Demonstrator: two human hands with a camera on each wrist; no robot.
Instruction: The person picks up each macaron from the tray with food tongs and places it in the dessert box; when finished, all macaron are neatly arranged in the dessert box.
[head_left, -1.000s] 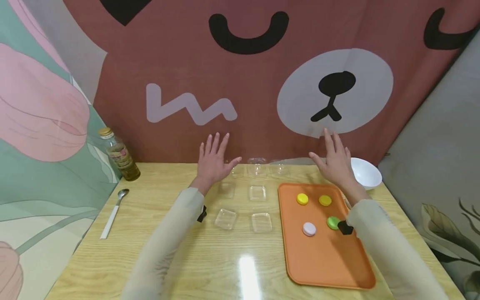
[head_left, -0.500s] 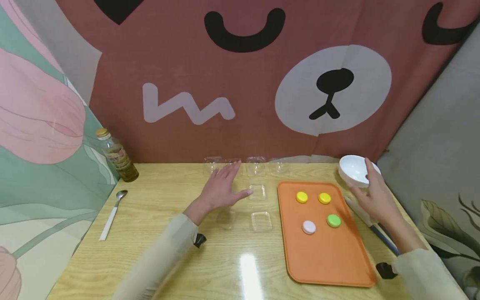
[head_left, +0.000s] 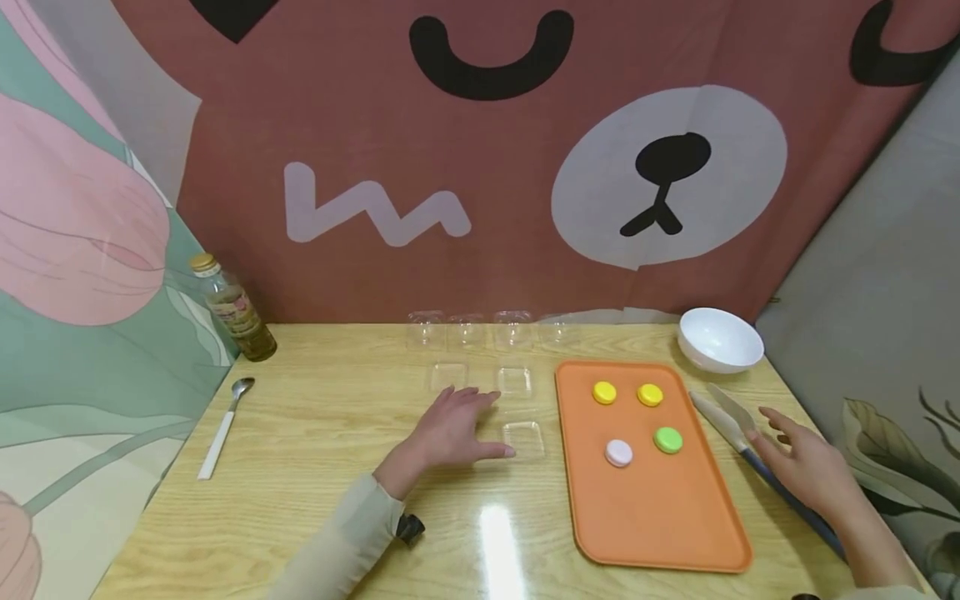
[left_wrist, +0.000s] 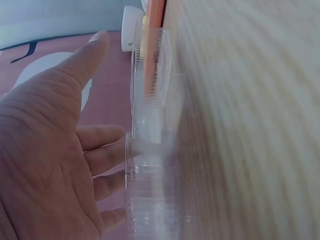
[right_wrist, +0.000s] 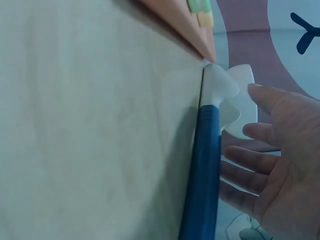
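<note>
Clear plastic, square and shallow: a box (head_left: 525, 439) sits on the wood-grained desk (head_left: 315, 408), right by the thumb tip of the left hand (head_left: 450, 429), its grip spread wide. The right hand (head_left: 813, 467), its grip also parted, is beside a smooth blue-handled utensil (right_wrist: 200, 170) (touching or not, I can't tell). Between them, an orange tray (head_left: 652, 517) has rounded corners.

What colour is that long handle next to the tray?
Blue; the handle shows best in the right wrist view.
</note>
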